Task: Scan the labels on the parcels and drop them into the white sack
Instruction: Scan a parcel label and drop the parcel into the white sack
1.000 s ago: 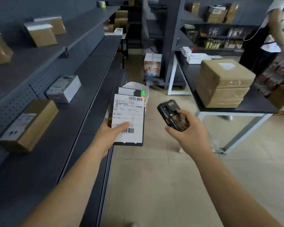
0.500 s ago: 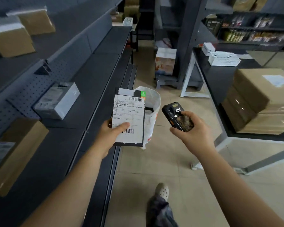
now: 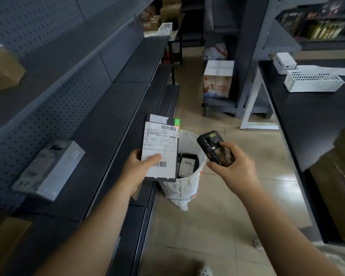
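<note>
The left hand (image 3: 136,168) holds a flat black parcel (image 3: 161,150) up by its bottom edge, thumb pressed on the white label (image 3: 159,145). The parcel is just above the white sack's (image 3: 184,186) left rim. The right hand (image 3: 230,166) grips a scanner (image 3: 215,148) over the sack's right side. Another dark parcel (image 3: 187,165) lies inside the sack.

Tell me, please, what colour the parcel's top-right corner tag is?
Green tag, seen clearly in the head view.

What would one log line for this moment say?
left hand: grips labelled parcel | right hand: grips scanner | white sack: open on floor, dark parcel inside | drop: pending
</note>
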